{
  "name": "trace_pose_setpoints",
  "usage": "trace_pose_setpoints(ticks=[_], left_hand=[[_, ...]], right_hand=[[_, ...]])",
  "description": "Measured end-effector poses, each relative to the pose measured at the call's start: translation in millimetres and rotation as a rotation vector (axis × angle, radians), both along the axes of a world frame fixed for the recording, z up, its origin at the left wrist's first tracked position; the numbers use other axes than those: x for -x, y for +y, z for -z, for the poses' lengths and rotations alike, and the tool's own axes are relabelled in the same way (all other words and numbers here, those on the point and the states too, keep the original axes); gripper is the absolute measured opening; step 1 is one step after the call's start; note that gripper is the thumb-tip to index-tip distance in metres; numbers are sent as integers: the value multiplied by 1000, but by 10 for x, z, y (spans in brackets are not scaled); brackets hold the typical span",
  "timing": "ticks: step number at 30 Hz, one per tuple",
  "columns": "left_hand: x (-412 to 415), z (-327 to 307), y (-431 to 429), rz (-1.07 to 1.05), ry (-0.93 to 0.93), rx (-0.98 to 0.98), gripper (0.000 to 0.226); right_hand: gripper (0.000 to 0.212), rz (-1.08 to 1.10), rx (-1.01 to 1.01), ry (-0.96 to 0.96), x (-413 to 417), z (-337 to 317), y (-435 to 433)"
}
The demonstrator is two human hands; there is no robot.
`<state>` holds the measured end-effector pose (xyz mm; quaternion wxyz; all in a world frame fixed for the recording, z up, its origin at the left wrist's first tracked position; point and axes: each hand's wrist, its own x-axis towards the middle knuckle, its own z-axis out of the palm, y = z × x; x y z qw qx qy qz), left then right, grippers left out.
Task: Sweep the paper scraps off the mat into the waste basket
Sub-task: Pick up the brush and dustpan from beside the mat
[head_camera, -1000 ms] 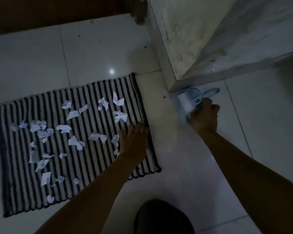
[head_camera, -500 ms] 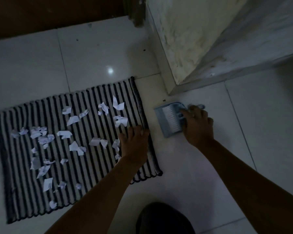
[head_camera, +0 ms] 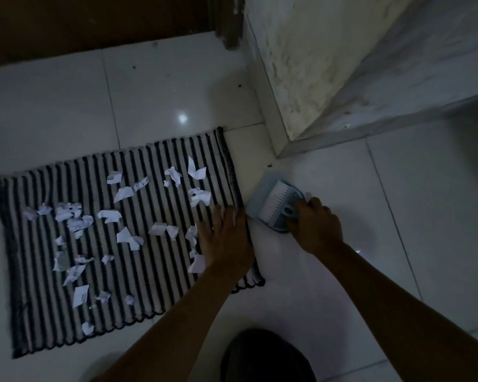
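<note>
A black-and-white striped mat (head_camera: 149, 293) lies on the tiled floor, strewn with several white paper scraps (head_camera: 108, 216). My left hand (head_camera: 226, 241) rests flat on the mat's right edge, fingers spread, holding nothing. Just right of that edge sits a light blue dustpan (head_camera: 262, 188) with a white-bristled brush (head_camera: 273, 201) nested in it. My right hand (head_camera: 315, 227) grips the handle end of the dustpan and brush set. No waste basket is in view.
A pale wall corner (head_camera: 301, 92) juts out above the dustpan, with a raised marble ledge (head_camera: 398, 106) running right. A dark wooden door (head_camera: 94, 20) spans the top left. My dark-clad knee (head_camera: 265, 357) is at the bottom centre.
My right hand has dragged the dustpan and brush from beside the wall corner left and toward me, up to the mat's right edge. My left hand stays on the mat.
</note>
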<state>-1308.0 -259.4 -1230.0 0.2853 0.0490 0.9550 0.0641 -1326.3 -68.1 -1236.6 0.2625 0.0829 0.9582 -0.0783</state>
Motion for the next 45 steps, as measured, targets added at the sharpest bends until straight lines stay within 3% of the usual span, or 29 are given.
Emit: trace_pose_setpoints(ticks=[4, 6, 8, 10, 12, 17, 19, 25, 30, 36, 40, 42, 45], left_hand=[[-93, -84, 118, -349, 125, -334, 69], [-113, -98, 167, -545, -24, -615, 52], [-127, -129, 204, -725, -271, -880, 57], [-149, -103, 180, -787, -339, -1003, 75], [-138, -78, 110, -794, -306, -1100, 75], [-43, -127, -177, -723, -237, -1047, 38], [-24, -148, -286, -693, -268, -1031, 29], [67, -236, -486, -769, -475, -1211, 57], [154, -303, -612, -857, -686, -1323, 43], [172, -273, -715, -990, -802, -1379, 41], [168, -250, -832, -1062, -808, -1430, 39], [142, -250, -809, -1037, -747, -1352, 32], [154, -257, -761, -941, -497, -1124, 30]], right_hand=[[37, 339, 293, 30, -27, -138, -135], [26, 501, 454, 43, -19, -238, -254], [29, 629, 542, -4, 8, -318, -377], [36, 728, 621, -77, 40, -351, -474], [39, 790, 728, -140, 73, -383, -556], [28, 991, 1034, -353, 109, -493, -704], [23, 1009, 1054, -448, 129, -506, -700], [23, 997, 1027, -588, 256, -579, -630], [26, 990, 1125, -668, 324, -647, -576], [24, 1037, 1230, -711, 352, -688, -652], [26, 1009, 1194, -713, 365, -726, -709], [27, 914, 1096, -719, 368, -772, -739], [33, 846, 1080, -724, 357, -844, -765]])
